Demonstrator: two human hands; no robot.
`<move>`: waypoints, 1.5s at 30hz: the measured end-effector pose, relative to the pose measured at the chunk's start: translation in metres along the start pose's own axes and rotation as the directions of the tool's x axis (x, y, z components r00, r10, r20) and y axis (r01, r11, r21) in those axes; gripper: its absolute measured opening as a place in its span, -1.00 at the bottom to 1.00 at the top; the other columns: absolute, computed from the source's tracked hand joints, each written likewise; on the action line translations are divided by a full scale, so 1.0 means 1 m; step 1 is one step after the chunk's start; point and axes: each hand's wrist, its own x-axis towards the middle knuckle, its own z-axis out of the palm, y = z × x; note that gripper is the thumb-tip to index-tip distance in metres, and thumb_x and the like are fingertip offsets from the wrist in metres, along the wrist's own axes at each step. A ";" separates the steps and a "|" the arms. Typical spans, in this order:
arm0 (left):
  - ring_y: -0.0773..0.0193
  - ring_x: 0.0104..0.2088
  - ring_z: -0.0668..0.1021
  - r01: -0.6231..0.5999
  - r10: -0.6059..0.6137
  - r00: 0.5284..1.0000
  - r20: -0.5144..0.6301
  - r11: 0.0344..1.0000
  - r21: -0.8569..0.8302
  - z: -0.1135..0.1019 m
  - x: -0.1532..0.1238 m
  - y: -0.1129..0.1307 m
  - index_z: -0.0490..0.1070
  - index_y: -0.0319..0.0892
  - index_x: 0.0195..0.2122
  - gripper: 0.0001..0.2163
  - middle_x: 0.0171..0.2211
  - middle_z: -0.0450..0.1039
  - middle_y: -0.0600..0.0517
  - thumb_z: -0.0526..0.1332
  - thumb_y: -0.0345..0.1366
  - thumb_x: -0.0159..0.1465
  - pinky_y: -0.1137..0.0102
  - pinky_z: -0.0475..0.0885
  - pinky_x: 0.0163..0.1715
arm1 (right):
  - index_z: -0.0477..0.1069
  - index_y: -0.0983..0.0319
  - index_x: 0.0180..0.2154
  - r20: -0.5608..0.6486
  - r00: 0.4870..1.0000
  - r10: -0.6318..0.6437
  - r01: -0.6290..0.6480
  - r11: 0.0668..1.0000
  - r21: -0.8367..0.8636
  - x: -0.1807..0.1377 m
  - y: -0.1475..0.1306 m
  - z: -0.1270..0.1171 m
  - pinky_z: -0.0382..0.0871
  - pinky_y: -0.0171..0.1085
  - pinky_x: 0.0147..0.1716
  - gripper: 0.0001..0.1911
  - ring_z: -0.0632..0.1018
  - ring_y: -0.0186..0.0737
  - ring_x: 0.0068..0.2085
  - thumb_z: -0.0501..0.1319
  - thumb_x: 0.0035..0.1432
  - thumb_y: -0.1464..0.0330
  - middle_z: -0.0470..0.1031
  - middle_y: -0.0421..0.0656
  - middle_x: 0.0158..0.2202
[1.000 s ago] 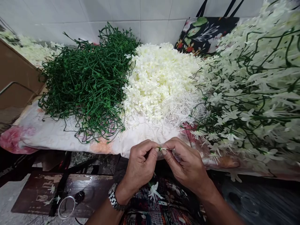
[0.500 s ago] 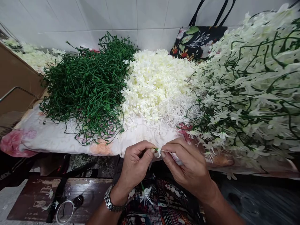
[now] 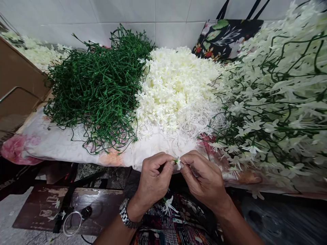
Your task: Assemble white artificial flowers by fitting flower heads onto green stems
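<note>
My left hand (image 3: 156, 177) is closed, its thumb and forefinger pinching the green tip of an artificial flower stem (image 3: 176, 160). A finished white flower (image 3: 169, 206) with long stamens hangs below that hand, seemingly on the same stem. Facing it, my right hand (image 3: 204, 177) is closed in a pinch at a small white flower piece (image 3: 178, 165); thin white stamen threads show by its fingers. The piece touches the stem tip. Beyond my hands lie a heap of green stems (image 3: 99, 88), a pile of loose white petals (image 3: 168, 88) and a patch of white stamens (image 3: 204, 117).
Assembled white flowers (image 3: 276, 112) are heaped high on the right. A floral cloth (image 3: 63, 146) covers the work surface. Behind stands a black floral bag (image 3: 224, 39) against the tiled wall. A cardboard box (image 3: 20, 78) is at left, a brown bench (image 3: 102, 207) below.
My hands have come closer together, and the white piece now meets the stem tip. The whole view has shifted slightly, with the heaps appearing a little higher.
</note>
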 end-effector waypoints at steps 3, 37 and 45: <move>0.41 -0.61 0.33 0.014 -0.014 1.000 0.012 1.000 0.007 0.000 0.000 0.000 0.40 -0.21 -0.61 -0.80 -0.66 0.31 0.12 0.10 -0.48 0.13 0.53 0.24 -0.58 | 0.28 0.22 -0.37 -0.004 1.000 0.019 -0.019 1.000 0.025 0.000 -0.001 0.001 0.27 -0.37 -0.52 -0.86 0.37 -0.35 -0.48 0.08 0.17 0.56 0.31 -0.23 -0.52; 0.47 -0.66 0.12 0.343 -0.320 0.939 0.123 0.875 -0.342 -0.011 0.001 0.000 0.39 -0.23 -0.61 -0.82 -0.72 0.10 0.17 0.24 -0.24 0.04 0.53 0.08 -0.68 | 0.30 0.24 -0.36 0.007 0.995 -0.097 0.097 0.993 -0.060 0.016 -0.012 -0.005 0.34 -0.31 -0.43 -0.86 0.41 -0.30 -0.40 0.05 0.23 0.53 0.35 -0.17 -0.48; 0.47 -0.66 0.11 0.336 -0.325 0.941 0.090 0.882 -0.330 -0.006 0.000 -0.004 0.33 -0.21 -0.63 -0.83 -0.72 0.05 0.20 0.14 -0.34 0.08 0.52 0.10 -0.66 | 0.26 0.23 -0.39 0.042 0.999 -0.019 0.018 1.000 0.008 0.017 -0.006 0.000 0.29 -0.38 -0.49 -0.86 0.39 -0.36 -0.48 0.04 0.20 0.52 0.33 -0.23 -0.51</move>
